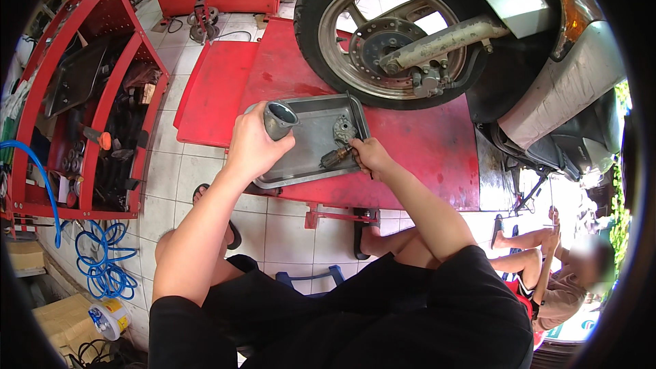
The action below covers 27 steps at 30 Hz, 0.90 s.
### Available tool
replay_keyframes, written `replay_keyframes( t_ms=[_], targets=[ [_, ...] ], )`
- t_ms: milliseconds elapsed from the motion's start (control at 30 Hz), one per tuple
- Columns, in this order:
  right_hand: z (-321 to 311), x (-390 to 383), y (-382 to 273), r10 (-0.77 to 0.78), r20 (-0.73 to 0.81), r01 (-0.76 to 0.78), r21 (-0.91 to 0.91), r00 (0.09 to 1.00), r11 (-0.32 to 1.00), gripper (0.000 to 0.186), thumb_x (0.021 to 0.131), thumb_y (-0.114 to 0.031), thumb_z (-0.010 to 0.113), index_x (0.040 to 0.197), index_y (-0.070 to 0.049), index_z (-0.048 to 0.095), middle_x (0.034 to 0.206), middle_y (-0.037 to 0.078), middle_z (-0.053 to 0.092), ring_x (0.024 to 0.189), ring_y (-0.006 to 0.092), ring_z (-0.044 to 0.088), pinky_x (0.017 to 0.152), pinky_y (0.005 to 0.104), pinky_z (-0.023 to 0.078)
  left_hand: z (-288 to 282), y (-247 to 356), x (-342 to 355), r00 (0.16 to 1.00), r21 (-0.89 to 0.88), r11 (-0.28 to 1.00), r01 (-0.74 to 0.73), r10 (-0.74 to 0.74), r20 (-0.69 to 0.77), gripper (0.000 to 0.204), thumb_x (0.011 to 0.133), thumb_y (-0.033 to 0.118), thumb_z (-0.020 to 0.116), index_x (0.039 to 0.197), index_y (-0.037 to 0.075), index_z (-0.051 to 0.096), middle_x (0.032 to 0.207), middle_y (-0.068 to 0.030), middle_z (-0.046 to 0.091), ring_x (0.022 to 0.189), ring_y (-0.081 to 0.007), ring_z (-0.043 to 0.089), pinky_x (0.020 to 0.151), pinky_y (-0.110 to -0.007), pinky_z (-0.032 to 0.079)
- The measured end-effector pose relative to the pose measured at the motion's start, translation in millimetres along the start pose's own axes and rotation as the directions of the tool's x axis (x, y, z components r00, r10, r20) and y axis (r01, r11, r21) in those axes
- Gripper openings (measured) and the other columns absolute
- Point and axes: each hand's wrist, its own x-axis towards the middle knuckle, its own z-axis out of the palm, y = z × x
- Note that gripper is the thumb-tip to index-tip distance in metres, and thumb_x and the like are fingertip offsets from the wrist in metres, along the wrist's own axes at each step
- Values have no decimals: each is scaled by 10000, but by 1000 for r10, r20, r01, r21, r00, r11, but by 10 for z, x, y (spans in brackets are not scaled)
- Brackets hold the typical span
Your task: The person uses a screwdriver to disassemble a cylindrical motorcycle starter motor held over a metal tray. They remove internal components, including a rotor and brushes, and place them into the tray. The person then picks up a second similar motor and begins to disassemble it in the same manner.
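My left hand [251,138] grips a grey metal cylindrical housing [280,120], open end up, over the left part of a metal tray [287,167] on a red platform [444,164]. At the tray's right, my right hand [371,156] is closed round a thin dark rod [352,106], its fingertips by a motor armature [335,158] with a dark, copper-tinged body; whether they grip that too I cannot tell. A grey round end plate [344,128] with holes lies just above the armature.
A motorcycle front wheel [307,41] stands just behind the tray, its bodywork to the right. A red tool cart [89,184] is left, near coiled blue hose [102,253] and a white bucket [104,320]. Another person [557,301] sits low at the lower right.
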Motion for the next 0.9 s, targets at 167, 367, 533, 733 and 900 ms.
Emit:
replay_keyframes(
  t_ms=[167,367,533,733,900],
  targets=[
    [-23,-37,-139,-284,-148,142,-601,947,787,530,930,-443,618,813,70,686,754,228,668,749,362,672,685,451,522,38,65,-15,1000,30,999,16,-17,22,319,701,112,757,976,-9,652,908,-173,719,879,-333,703,802,-405,542],
    [1,-117,-273,-335,-151,73,-819,930,570,542,922,-458,617,905,76,704,945,315,690,959,472,678,864,514,547,34,58,-41,991,84,995,62,-72,113,326,709,150,760,969,-13,653,872,-194,716,864,-371,697,780,-425,544],
    [25,-254,-348,-394,-160,46,-884,905,466,517,921,-453,623,903,56,712,959,310,688,949,461,685,847,519,560,14,98,-57,983,130,989,72,-92,156,340,707,110,763,988,-45,649,877,-171,726,836,-290,724,796,-372,550],
    [8,-259,-322,-441,-157,70,-887,884,456,500,912,-447,642,873,47,709,899,293,694,900,457,694,810,515,570,5,104,-41,981,125,990,58,-80,175,350,707,114,762,994,-52,650,875,-183,724,841,-296,726,789,-373,549],
    [-15,-275,-290,-521,-111,152,-887,846,435,426,884,-390,683,916,35,682,873,287,692,866,457,695,793,519,571,11,58,-21,985,136,990,39,-61,162,349,704,114,761,993,-48,651,866,-180,722,830,-297,723,785,-375,549]
  ],
)
